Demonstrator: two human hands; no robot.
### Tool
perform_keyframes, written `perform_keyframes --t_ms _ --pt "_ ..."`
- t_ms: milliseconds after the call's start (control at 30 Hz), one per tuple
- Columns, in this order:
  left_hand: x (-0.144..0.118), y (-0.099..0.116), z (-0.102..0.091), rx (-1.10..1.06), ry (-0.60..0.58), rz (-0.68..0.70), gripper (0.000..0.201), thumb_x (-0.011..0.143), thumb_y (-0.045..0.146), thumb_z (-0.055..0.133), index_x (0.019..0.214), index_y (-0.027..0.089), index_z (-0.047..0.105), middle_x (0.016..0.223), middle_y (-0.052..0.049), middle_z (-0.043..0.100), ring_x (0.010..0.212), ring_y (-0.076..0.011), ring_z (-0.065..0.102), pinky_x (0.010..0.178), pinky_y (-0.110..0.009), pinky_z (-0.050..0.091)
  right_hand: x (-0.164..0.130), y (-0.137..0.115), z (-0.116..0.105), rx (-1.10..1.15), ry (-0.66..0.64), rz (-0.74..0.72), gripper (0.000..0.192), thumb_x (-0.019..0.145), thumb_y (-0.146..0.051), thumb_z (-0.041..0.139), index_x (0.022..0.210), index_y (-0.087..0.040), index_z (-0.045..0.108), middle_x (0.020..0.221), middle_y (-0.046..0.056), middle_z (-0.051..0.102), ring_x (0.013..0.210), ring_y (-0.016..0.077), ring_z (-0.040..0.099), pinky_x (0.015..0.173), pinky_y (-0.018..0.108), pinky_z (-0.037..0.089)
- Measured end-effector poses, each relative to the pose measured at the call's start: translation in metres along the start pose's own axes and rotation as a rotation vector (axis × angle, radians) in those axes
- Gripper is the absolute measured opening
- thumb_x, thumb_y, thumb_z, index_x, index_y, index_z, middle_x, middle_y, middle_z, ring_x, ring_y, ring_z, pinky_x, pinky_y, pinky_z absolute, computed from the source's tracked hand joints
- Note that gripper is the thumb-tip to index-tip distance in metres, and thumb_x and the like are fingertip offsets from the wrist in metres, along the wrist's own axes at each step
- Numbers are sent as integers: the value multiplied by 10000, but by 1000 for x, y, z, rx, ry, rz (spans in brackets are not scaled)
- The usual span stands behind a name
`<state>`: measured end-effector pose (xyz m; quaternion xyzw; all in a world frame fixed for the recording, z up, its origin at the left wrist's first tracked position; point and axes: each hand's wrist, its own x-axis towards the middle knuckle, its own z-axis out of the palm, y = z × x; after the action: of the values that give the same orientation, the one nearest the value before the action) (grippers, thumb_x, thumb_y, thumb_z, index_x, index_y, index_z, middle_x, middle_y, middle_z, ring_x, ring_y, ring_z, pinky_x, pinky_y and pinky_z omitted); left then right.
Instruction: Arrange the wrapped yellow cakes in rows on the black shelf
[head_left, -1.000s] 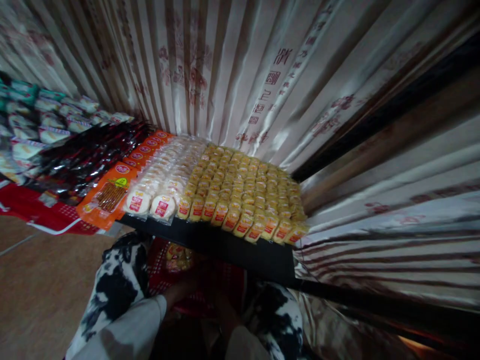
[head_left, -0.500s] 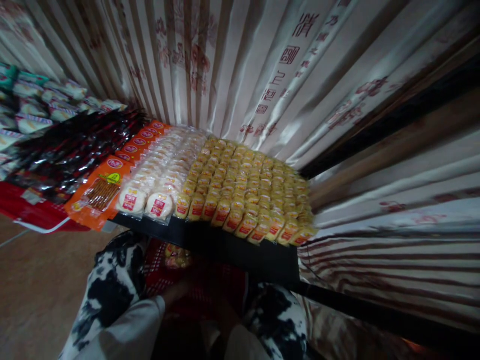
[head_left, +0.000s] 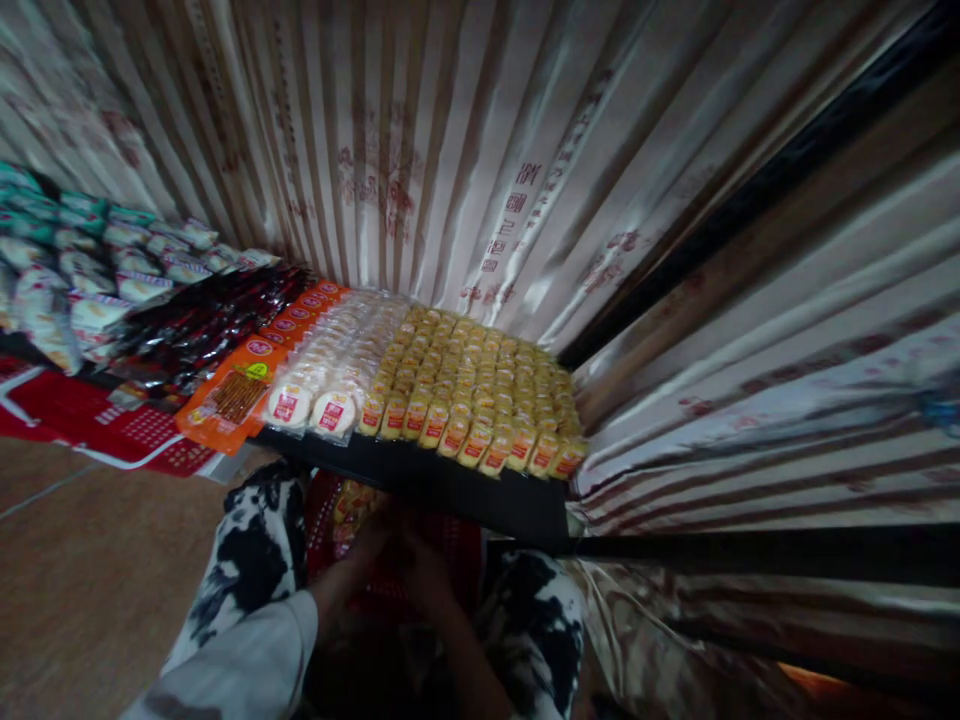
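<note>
My left hand (head_left: 369,545) and my right hand (head_left: 421,565) reach close together into a red basket (head_left: 466,565) between my knees. Dark shadow hides the fingers of both, so I cannot see what they hold, if anything. Beside my left hand, small wrapped snacks (head_left: 352,505) lie in the basket. Just above, a black shelf (head_left: 442,490) carries tight rows of yellow-wrapped snacks (head_left: 480,380). To their left stand two rows of round white packaged crackers (head_left: 311,385) and orange packets of brown sticks (head_left: 236,395).
Dark shiny packets (head_left: 202,325) and white and green bags (head_left: 97,260) fill the shelf's left part. Under it sits another red basket (head_left: 142,425) with a white handle. A pleated curtain (head_left: 420,150) hangs behind, and a black bar (head_left: 750,555) runs along the right.
My view has shifted, bringing more of the left bags and red basket into sight. My hands have moved closer together inside the basket, and more of the wrapped snacks there show.
</note>
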<state>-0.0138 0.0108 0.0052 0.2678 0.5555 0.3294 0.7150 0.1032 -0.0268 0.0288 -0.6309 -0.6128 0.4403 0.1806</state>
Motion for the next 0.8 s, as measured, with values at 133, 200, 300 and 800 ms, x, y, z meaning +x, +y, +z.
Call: perform_keyframes --t_ms 133,200,300,800 --pt "-16 7 -2 -114 -18 42 406 495 196 681 895 153 636 935 -76 681 898 -237 619 815 -329 460 -21 -16 -19 -71 25 -51 216 757 -156 448 898 -207 604 888 39 677 829 176 631 739 264 453" --pt "-26 14 1 -178 -50 33 479 511 213 686 980 162 603 873 -50 681 811 -208 631 739 -307 472 -29 -23 -28 -74 107 -76 165 745 -169 467 863 -213 574 840 27 662 785 166 623 707 247 446" --pt "-41 27 8 -189 -79 23 520 542 270 702 1035 178 567 793 -16 665 698 -159 618 626 -252 453 -38 -26 -39 -29 219 -120 120 744 -219 500 859 -215 535 836 19 640 781 158 611 707 238 443" --pt "-78 74 43 22 -67 215 384 563 331 712 875 157 571 667 25 589 559 -85 518 500 -183 376 -63 -38 -65 109 443 -158 341 703 -249 570 1042 -222 547 1014 50 630 953 213 571 851 322 423"
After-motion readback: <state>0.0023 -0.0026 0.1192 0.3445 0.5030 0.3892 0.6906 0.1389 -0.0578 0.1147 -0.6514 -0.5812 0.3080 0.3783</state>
